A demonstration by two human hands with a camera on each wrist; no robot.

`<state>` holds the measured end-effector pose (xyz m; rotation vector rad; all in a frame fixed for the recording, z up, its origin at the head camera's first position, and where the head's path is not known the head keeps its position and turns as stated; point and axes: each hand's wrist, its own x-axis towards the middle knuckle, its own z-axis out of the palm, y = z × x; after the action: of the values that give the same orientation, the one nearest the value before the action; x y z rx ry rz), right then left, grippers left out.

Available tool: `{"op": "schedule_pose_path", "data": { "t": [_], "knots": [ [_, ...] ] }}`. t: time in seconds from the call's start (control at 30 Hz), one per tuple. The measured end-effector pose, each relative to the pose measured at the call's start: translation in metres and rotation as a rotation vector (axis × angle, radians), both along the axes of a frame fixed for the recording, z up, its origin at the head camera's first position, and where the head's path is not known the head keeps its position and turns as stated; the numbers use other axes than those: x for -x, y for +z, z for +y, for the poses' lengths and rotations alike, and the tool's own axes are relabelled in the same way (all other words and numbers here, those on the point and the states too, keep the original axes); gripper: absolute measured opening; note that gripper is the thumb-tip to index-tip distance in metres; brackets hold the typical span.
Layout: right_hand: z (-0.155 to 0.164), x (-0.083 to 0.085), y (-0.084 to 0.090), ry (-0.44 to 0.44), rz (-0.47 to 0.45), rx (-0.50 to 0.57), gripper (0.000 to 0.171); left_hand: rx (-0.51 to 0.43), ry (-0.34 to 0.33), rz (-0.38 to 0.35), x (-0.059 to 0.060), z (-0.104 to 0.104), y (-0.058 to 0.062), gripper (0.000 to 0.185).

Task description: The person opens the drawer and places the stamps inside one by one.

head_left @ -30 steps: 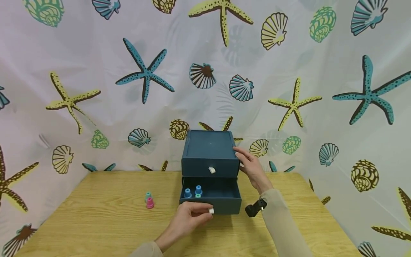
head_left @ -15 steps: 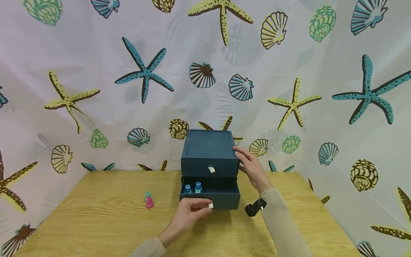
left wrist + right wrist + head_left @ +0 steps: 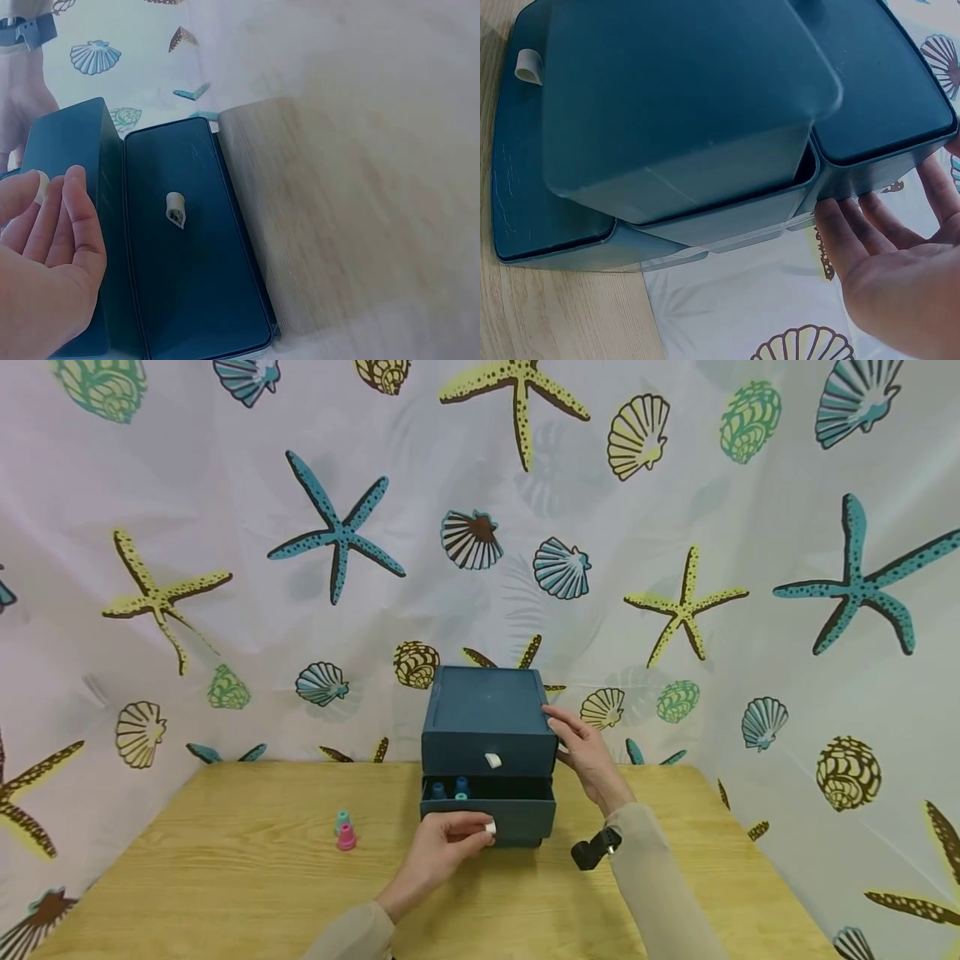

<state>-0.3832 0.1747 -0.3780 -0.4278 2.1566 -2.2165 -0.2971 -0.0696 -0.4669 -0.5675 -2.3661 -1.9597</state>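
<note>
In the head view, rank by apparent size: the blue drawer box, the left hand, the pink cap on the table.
1. Blue drawer box
2. Left hand, nearer the camera, so somewhat enlarged
3. Pink cap

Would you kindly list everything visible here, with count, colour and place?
drawer box: one, dark blue, at the back middle of the table.
lower drawer: one, dark blue, partly open, with a white tab.
upper drawer: one, dark blue, closed, with a white tab.
small pieces in the lower drawer: at least two blue and one teal, mostly hidden.
stacked pieces: two, teal on pink, on the table left of the box.
table: one, light wood.
backdrop: one, white with starfish and shells.
wrist camera: one, black, on the right sleeve.
left hand: pinches the lower drawer's tab.
right hand: flat against the box's right side.
</note>
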Motion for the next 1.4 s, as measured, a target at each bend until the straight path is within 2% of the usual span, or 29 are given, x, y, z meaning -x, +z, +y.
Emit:
{"op": "schedule_pose_path", "data": {
  "t": [0.2, 0.27, 0.4, 0.53, 0.63, 1.07, 1.4],
  "knots": [
    [0.001, -0.002, -0.004, 0.002, -0.010, -0.004, 0.040, -0.023, 0.020, 0.000, -0.014, 0.004, 0.020, 0.028],
    [0.001, -0.001, -0.004, 0.003, -0.007, -0.005, 0.041, -0.028, 0.030, -0.003, -0.013, 0.005, 0.022, 0.028],
    [0.002, -0.001, -0.004, 0.005, 0.001, -0.005, 0.041, -0.031, 0.053, -0.016, 0.000, 0.007, 0.013, 0.028],
    [0.002, 0.000, -0.003, 0.006, 0.000, -0.004, 0.041, -0.040, 0.077, 0.007, 0.015, 0.008, -0.001, 0.028],
    [0.001, 0.000, -0.004, 0.005, -0.003, -0.005, 0.041, -0.042, 0.093, 0.035, 0.021, 0.009, -0.005, 0.028],
    [0.001, 0.000, -0.004, -0.002, 0.008, -0.011, 0.040, -0.034, 0.125, 0.081, 0.027, 0.011, -0.004, 0.025],
    [0.001, 0.000, -0.002, -0.001, 0.000, 0.011, 0.040, -0.024, 0.130, 0.073, 0.032, 0.011, -0.003, 0.024]
  ]
}}
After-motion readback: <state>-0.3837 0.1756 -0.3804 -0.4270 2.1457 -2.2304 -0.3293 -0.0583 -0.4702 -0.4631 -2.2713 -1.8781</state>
